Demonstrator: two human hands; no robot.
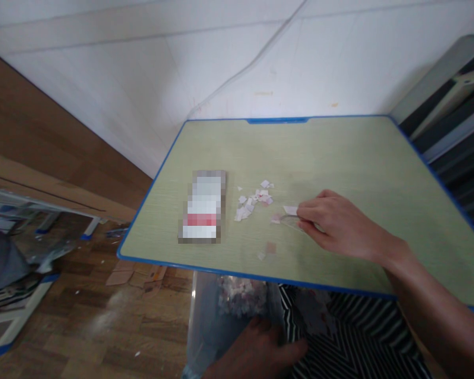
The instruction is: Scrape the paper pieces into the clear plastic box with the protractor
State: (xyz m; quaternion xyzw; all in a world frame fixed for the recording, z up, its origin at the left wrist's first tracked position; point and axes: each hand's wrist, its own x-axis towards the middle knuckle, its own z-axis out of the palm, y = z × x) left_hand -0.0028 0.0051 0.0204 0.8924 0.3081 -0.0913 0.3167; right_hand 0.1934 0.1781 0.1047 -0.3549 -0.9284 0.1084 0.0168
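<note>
Above the green tabletop [339, 152], my right hand [332, 223] is closed in a pinch on a thin, slender item [289, 216] whose kind I cannot make out. A white slip [289, 209] shows right at those fingertips. Just left of the item lies a pinkish scrap [275, 218]. Further left is a loose cluster of small white and pinkish paper-like pieces [256, 199]. My left hand [260, 347] is below the table's front edge, thumb spread from the fingers, by a translucent plastic bin [195, 326]. Inside the bin sit many small whitish-pink pieces [243, 295].
A flat rectangular object, pixelated over [203, 205], lies on the table's left side. Two more scraps, one pinkish [271, 247], lie near the front edge. Dark striped cloth [351, 331] covers my lap. A white wall [221, 58] stands behind; a brown panel [55, 116] is at left.
</note>
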